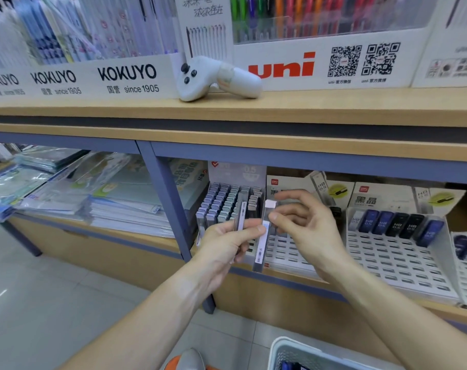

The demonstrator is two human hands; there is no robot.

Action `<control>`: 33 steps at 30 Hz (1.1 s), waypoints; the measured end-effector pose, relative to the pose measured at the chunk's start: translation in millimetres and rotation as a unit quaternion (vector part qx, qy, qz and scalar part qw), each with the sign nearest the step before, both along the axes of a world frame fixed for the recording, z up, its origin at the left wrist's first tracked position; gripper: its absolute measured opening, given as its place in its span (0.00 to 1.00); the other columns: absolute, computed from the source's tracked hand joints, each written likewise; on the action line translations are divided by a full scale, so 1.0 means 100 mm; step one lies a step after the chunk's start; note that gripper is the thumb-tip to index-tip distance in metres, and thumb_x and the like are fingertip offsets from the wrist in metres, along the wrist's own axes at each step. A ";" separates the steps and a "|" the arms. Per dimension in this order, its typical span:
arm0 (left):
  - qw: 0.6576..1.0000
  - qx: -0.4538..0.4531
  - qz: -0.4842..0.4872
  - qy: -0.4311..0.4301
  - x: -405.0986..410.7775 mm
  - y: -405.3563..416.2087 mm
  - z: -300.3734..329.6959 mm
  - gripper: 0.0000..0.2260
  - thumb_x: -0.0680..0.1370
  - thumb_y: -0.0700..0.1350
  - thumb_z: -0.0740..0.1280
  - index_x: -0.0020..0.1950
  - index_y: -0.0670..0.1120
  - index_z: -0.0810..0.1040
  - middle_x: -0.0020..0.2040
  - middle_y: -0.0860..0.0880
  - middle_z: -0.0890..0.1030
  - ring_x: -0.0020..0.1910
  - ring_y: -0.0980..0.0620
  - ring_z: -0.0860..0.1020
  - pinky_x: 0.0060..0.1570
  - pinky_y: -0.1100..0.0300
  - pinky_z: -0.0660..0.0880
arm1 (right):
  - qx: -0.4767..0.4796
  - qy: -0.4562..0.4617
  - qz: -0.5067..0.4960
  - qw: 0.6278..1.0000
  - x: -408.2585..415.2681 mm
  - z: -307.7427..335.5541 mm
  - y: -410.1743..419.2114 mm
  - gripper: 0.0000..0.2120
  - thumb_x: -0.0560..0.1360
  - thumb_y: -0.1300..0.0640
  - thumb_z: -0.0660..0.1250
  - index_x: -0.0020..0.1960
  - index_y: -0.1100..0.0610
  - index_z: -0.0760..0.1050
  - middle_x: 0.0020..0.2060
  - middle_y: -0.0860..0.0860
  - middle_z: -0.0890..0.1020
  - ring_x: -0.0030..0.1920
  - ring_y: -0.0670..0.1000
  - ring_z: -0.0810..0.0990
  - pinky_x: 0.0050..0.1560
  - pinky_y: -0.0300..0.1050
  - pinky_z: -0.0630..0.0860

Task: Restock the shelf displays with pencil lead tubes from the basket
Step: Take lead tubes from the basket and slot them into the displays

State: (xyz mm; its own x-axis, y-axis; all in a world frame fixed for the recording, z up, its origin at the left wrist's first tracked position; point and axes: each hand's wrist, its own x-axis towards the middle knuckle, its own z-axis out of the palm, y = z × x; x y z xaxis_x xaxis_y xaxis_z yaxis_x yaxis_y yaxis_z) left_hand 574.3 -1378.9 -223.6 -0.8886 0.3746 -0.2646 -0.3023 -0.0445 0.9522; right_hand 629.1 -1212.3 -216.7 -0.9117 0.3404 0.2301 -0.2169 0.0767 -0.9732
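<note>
Stacked plastic-sleeved notebooks (98, 198) are seen at the far left of the lower shelf. Right of the blue upright, a display tray (228, 201) packed with pale lead tubes is set. In front of it, several pencil lead tubes (261, 244) are gripped upright by the left hand (227, 244), thumb pressed across them. One tube's top is pinched by the right hand (304, 222). Further right, a slotted white display (397, 260) holds dark tubes (397, 222). The basket (307, 355) rim is visible near the bottom edge.
</note>
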 end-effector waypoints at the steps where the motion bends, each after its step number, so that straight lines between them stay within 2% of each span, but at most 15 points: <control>1: 1.000 -0.004 0.011 0.006 -0.01 -0.01 0.01 0.07 0.72 0.42 0.79 0.49 0.46 0.89 0.40 0.47 0.82 0.29 0.56 0.68 0.31 0.60 0.61 | 0.010 0.005 -0.012 1.000 -0.03 -0.01 0.00 0.12 0.74 0.63 0.75 0.56 0.53 0.80 0.42 0.55 0.85 0.44 0.54 0.85 0.46 0.44 0.83; 3: 0.998 -0.026 0.047 0.019 -0.06 -0.03 0.06 0.06 0.72 0.46 0.79 0.48 0.47 0.89 0.42 0.46 0.80 0.29 0.55 0.69 0.30 0.60 0.62 | 0.040 0.012 -0.059 0.997 -0.09 -0.05 0.02 0.11 0.75 0.63 0.75 0.54 0.53 0.79 0.43 0.53 0.84 0.45 0.50 0.84 0.49 0.44 0.82; 6: 0.997 -0.017 0.077 0.012 -0.11 -0.12 0.11 0.18 0.69 0.51 0.77 0.53 0.41 0.87 0.39 0.50 0.79 0.29 0.54 0.69 0.29 0.59 0.62 | 0.096 0.033 -0.110 0.989 -0.16 -0.13 0.03 0.11 0.75 0.62 0.75 0.52 0.50 0.78 0.42 0.48 0.83 0.44 0.46 0.83 0.50 0.45 0.82; 10: 0.996 0.041 0.079 -0.003 -0.14 -0.21 0.11 0.14 0.77 0.46 0.64 0.50 0.44 0.89 0.37 0.51 0.78 0.30 0.53 0.68 0.28 0.59 0.62 | 0.163 0.045 -0.128 0.977 -0.24 -0.25 -0.04 0.10 0.76 0.62 0.74 0.52 0.50 0.77 0.42 0.43 0.82 0.44 0.43 0.83 0.47 0.42 0.82; 15: 0.995 0.056 0.083 -0.004 -0.10 -0.23 0.14 0.17 0.79 0.42 0.61 0.40 0.47 0.89 0.49 0.44 0.81 0.31 0.53 0.68 0.29 0.58 0.63 | 0.235 0.045 -0.127 0.963 -0.32 -0.36 -0.10 0.13 0.76 0.61 0.73 0.51 0.44 0.75 0.41 0.40 0.82 0.45 0.39 0.82 0.47 0.39 0.81; 18: 0.995 0.057 0.086 0.001 -0.07 -0.22 0.17 0.18 0.80 0.41 0.61 0.39 0.50 0.89 0.53 0.46 0.84 0.31 0.53 0.70 0.28 0.59 0.64 | 0.237 0.045 -0.127 0.962 -0.35 -0.36 -0.09 0.12 0.76 0.60 0.74 0.51 0.46 0.77 0.41 0.40 0.82 0.44 0.40 0.82 0.47 0.39 0.81; 22: 0.995 0.056 0.086 -0.009 -0.06 -0.22 0.19 0.21 0.80 0.41 0.60 0.37 0.53 0.89 0.56 0.44 0.84 0.32 0.53 0.70 0.29 0.58 0.64 | 0.257 0.052 -0.107 0.959 -0.35 -0.35 -0.11 0.11 0.75 0.62 0.74 0.51 0.49 0.79 0.41 0.40 0.82 0.44 0.40 0.82 0.47 0.35 0.80; 26: 0.995 0.054 0.084 -0.019 -0.08 -0.23 0.17 0.20 0.81 0.41 0.60 0.39 0.50 0.89 0.50 0.42 0.80 0.31 0.53 0.70 0.30 0.57 0.64 | 0.282 0.065 -0.097 0.952 -0.32 -0.35 -0.14 0.10 0.74 0.64 0.74 0.52 0.52 0.79 0.41 0.40 0.82 0.44 0.40 0.82 0.47 0.34 0.79; 28: 0.994 0.056 0.093 -0.023 -0.09 -0.23 0.15 0.17 0.82 0.41 0.60 0.42 0.46 0.89 0.50 0.41 0.80 0.32 0.52 0.71 0.30 0.56 0.66 | 0.290 0.066 -0.103 0.949 -0.32 -0.36 -0.13 0.11 0.75 0.63 0.74 0.52 0.51 0.79 0.41 0.41 0.83 0.44 0.41 0.82 0.48 0.37 0.80; 33: 0.995 0.043 0.089 -0.011 -0.10 -0.23 0.12 0.13 0.83 0.41 0.61 0.50 0.44 0.86 0.48 0.42 0.82 0.32 0.52 0.72 0.31 0.55 0.67 | 0.297 0.061 -0.129 0.944 -0.38 -0.38 -0.08 0.12 0.75 0.63 0.74 0.53 0.50 0.78 0.42 0.43 0.83 0.43 0.41 0.82 0.49 0.40 0.81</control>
State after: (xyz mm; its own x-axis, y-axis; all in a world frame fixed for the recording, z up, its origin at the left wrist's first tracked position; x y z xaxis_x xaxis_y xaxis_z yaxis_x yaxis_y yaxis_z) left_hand 564.8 -1402.1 -211.4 -0.9370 0.2341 -0.2592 -0.3038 -0.1800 0.9356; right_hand 591.0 -1220.4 -254.3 -0.7703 0.3251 0.5486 -0.2245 0.6670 -0.7105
